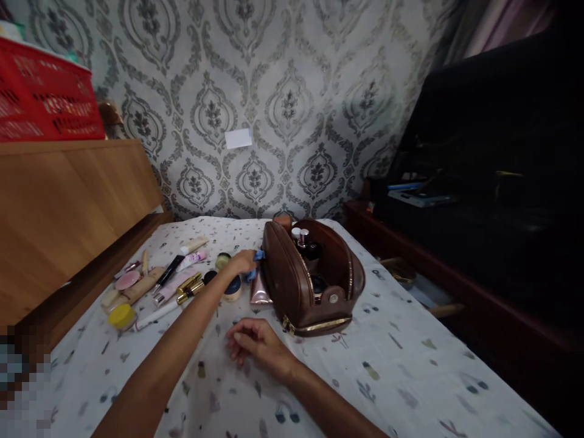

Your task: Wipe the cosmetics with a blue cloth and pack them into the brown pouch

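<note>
My left hand (244, 261) reaches past the jars to the left side of a brown leather makeup bag (292, 274). Its fingers are closed on a small crumpled blue cloth (259, 255); part of it shows below the hand. The bag stands unzipped, with a bottle with a shiny cap (303, 237) and dark items inside. A pink tube (261, 291) lies against its left side, and a dark-lidded jar (233, 289) sits under my left wrist. My right hand (260, 344) rests in front of the bag, loosely curled, with nothing visible in it.
To the left lie several cosmetics: a yellow-lidded jar (121, 316), a pink compact (128, 280), gold tubes (189, 286) and a black tube (168, 272). A red basket (50, 91) stands on a wooden board (77, 182). Dark furniture (493, 182) borders the right.
</note>
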A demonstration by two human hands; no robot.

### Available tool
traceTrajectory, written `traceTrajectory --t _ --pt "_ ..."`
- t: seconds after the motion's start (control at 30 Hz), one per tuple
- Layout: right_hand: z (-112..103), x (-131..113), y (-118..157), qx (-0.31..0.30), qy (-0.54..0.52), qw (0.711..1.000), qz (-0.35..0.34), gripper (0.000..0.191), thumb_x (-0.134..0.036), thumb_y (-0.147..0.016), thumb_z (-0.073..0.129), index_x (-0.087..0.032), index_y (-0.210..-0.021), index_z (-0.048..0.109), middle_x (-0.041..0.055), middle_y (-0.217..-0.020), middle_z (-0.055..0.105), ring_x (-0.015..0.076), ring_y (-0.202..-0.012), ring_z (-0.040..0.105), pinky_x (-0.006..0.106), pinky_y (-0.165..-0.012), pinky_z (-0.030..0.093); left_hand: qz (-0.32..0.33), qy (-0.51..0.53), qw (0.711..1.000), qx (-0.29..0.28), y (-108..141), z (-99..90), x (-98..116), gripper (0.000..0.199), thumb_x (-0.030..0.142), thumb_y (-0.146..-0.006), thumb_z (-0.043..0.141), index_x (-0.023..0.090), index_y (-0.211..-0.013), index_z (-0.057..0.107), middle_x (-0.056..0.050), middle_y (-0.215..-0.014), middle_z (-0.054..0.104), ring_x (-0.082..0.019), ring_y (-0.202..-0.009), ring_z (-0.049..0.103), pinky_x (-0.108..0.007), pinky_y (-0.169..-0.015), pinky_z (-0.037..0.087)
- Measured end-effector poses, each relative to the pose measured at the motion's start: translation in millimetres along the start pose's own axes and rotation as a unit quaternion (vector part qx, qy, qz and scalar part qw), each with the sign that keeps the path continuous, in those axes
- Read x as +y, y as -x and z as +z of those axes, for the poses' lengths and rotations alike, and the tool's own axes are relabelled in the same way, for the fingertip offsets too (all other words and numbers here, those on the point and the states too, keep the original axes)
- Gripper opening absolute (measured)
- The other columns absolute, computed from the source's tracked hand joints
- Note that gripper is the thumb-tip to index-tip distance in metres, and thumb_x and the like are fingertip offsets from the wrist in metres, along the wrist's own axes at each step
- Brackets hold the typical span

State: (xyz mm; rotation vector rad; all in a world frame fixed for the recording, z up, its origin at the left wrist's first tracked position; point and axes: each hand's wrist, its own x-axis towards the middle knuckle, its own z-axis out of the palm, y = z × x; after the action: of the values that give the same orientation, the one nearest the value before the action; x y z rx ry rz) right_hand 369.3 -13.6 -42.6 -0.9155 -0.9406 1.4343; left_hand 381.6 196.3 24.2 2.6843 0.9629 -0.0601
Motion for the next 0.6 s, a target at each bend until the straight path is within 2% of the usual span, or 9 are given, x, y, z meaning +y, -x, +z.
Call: traceTrajectory --t 0.2,0.3,0.4,0.47,0.53,0.6 --pt "2.1 4.0 -2.0 -0.006 -0.024 1.000 0.002 0.063 -0.070 -0.056 0.080 -0.015 -0.081 0.063 -0.0024 -0.067 0.062 0.0094 -0.053 0.060 0.022 -0.051 0.047 0.001 -0.014 1.000 -0.021 -7.1 1.2 -3.4 0.034 0.037 -0.093 0.062 0.017 -0.122 0.060 -0.008 -0.122 0.063 -0.024 -0.105 0.064 -0.043 -0.087 0.056" --pt "5.2 4.2 -1.0 0.000 -0.032 0.999 -0.003 0.056 -0.065 -0.059 0.079 -0.016 -0.079 0.062 -0.0032 -0.064 0.060 0.0090 -0.052 0.058 0.020 -0.049 0.046 0.006 -0.030 0.999 -0.016 -5.7 -0.6 -6.6 0.033 0.038 -0.094 0.061 0.015 -0.117 0.062 -0.007 -0.116 0.065 -0.023 -0.099 0.065 -0.042 -0.084 0.057" --pt "8.9 5.6 0.2 0.013 -0.021 1.000 -0.001 0.038 -0.049 -0.069 0.076 -0.016 -0.078 0.061 -0.0042 -0.062 0.058 0.0082 -0.049 0.056 0.018 -0.045 0.043 -0.001 -0.052 0.999 0.009 -1.6 -8.3 -12.9 0.023 0.036 -0.093 0.062 0.014 -0.096 0.067 -0.004 -0.096 0.070 -0.020 -0.089 0.067 -0.036 -0.081 0.054" --pt "10.9 6.2 0.0 0.027 -0.010 1.000 0.003 0.020 -0.032 -0.073 0.071 -0.015 -0.077 0.061 -0.0048 -0.060 0.058 0.0068 -0.047 0.055 0.016 -0.045 0.042 -0.017 -0.063 0.997 0.040 3.9 -19.8 -22.1 0.021 0.033 -0.090 0.058 0.017 -0.080 0.067 -0.002 -0.082 0.071 -0.022 -0.086 0.068 -0.028 -0.076 0.048" --pt "12.0 4.6 -1.0 0.036 -0.016 0.999 0.016 0.005 -0.017 -0.073 0.064 -0.014 -0.074 0.060 -0.0054 -0.059 0.057 0.0056 -0.045 0.054 0.015 -0.044 0.042 -0.052 -0.075 0.993 0.080 11.8 -36.1 -37.1 0.026 0.034 -0.091 0.049 0.017 -0.079 0.064 -0.005 -0.080 0.070 -0.024 -0.084 0.067 -0.029 -0.073 0.046" --pt "12.5 0.3 -1.7 0.036 -0.037 0.998 0.038 0.006 -0.009 -0.072 0.056 -0.014 -0.072 0.060 -0.0058 -0.058 0.057 0.0050 -0.042 0.053 0.014 -0.043 0.042 -0.101 -0.092 0.982 0.130 21.6 -53.4 -57.4 0.026 0.035 -0.091 0.044 0.017 -0.081 0.060 -0.009 -0.081 0.067 -0.031 -0.090 0.064 -0.033 -0.074 0.044"
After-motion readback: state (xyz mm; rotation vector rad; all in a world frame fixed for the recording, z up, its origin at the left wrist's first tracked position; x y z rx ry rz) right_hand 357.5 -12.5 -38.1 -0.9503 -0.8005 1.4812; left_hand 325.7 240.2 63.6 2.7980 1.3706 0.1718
